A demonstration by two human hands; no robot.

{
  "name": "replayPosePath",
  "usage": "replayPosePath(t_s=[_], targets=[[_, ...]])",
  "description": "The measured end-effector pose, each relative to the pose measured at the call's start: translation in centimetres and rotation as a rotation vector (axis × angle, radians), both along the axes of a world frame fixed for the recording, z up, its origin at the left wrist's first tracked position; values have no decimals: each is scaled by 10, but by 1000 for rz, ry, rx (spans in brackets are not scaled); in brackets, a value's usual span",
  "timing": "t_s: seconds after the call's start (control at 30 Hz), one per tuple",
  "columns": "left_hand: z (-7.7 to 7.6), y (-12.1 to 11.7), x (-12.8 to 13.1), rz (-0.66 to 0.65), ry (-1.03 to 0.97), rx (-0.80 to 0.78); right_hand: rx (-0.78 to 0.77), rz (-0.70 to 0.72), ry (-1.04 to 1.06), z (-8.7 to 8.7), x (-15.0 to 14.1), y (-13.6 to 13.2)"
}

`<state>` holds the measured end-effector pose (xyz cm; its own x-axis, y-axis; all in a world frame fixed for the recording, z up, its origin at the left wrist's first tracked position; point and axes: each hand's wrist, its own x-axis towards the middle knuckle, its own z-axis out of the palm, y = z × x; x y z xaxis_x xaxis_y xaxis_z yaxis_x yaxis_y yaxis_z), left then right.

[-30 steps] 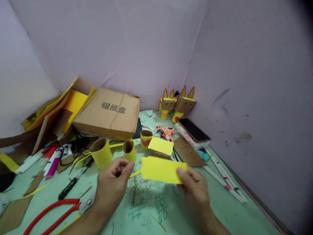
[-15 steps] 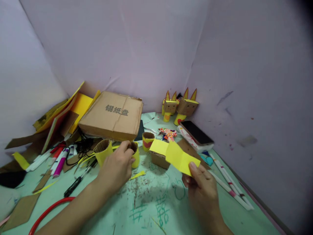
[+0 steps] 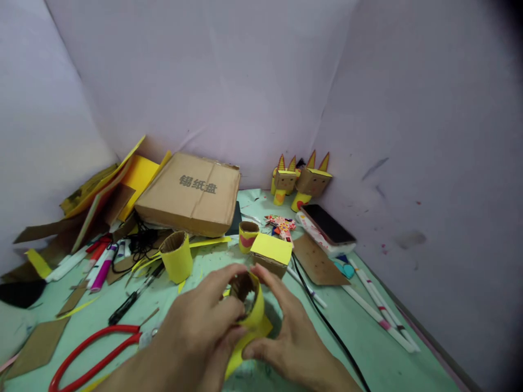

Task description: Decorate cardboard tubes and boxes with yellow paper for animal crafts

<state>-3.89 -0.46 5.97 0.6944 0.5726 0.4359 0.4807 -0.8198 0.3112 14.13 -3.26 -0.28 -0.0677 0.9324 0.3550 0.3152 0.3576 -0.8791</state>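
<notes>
Yellow paper covers the tube (image 3: 257, 309) that both hands have hold of, low and central over the green table (image 3: 368, 354); its open end faces up and shows brown cardboard inside. Left hand (image 3: 202, 316) grasps it from the left, fingertips at the rim. Right hand (image 3: 292, 335) is curled around the opposite side, index finger along the rim, thumb against a yellow strip (image 3: 236, 360) that sits under and beside the tube. Whether strip and tube are joined: cannot tell.

Left of the forearm, a red-handled tool (image 3: 118, 328), its working end partly hidden by the arm. Beyond it, a black knife or pen (image 3: 125, 308), too blurred to be sure. On the right, a black cable (image 3: 330, 322) runs toward the near edge.

Just past the hands: a small box (image 3: 271, 249) with a yellow top. Left of it, a wider yellow tube (image 3: 177, 261), upright; behind, a short tube (image 3: 247, 239) bearing a red mark.

Farther right, a phone (image 3: 329, 224) rests on a white packet (image 3: 316, 235). Farther left, a flat carton (image 3: 190, 204) leans beside yellow sheets (image 3: 138, 177). Farthest, by the wall, two eared cardboard figures (image 3: 312, 182).
</notes>
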Motion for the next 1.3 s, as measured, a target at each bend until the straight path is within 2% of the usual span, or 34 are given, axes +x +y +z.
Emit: replayPosePath(t_s=[0.07,0.17,0.27,0.37,0.53,0.6,0.7,0.8,0.87,0.93,1.03,1.13,1.3], targets=[[-6,-9,7,-40,-26,-4,-108,150,147,3,-5,-1],[-20,-13,15,21,-162,-97,-177,272,305,2,-8,-2],[-31,-8,19,84,-243,-261,-175,269,312,-3,-7,-3],[-36,-3,20,52,-228,-395,-171,261,283,-8,-6,-3],[-39,-5,21,-30,-309,-374,-118,263,211,-12,-7,-4],[-38,-5,20,-46,-327,-393,-126,260,204,-13,-6,-4],[-31,-1,18,-83,-326,-512,-180,255,214,-9,-4,-2],[-19,6,14,-209,-280,-586,-227,313,187,2,-1,0],[-12,9,12,-311,-230,-594,-195,360,153,10,0,1],[-6,10,9,-354,-187,-618,-144,373,108,15,0,1],[1,10,5,-293,-187,-636,-125,307,37,12,-2,1],[5,8,7,-201,-139,-529,-122,268,-10,8,-5,-1],[1,7,15,-172,198,-378,-140,432,-33,10,-11,-3]])
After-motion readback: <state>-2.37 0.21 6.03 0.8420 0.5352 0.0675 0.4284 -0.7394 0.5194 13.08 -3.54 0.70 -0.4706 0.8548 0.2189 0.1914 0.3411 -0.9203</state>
